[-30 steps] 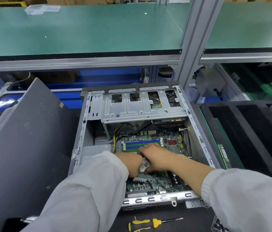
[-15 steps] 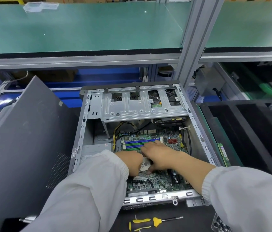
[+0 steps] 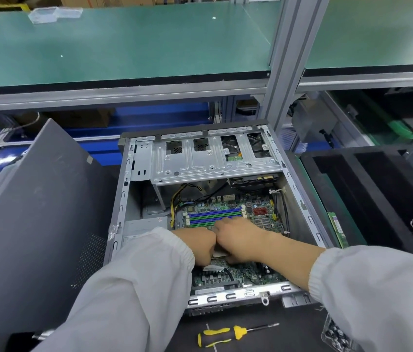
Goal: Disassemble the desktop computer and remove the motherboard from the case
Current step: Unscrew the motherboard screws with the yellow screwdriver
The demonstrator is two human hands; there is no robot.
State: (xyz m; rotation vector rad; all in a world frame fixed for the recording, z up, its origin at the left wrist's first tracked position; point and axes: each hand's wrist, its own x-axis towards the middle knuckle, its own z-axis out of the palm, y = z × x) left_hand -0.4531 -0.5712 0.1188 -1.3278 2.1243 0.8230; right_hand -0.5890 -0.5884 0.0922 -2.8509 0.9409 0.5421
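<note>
Apparently both hands' fingers [image 3: 222,224] touching motherboard [image 3: 258,214] mid-case [image 3: 302,207].

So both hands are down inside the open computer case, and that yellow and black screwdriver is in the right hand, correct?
Not quite. In the head view both hands, left hand and right hand, are inside the open computer case, but the yellow and black screwdriver lies unheld on the dark surface in front of the case.

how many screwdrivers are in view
1. The screwdriver, yellow and black, lies on the dark mat in front of the case, near the bottom edge. Others may be hidden by the sleeves.
</note>
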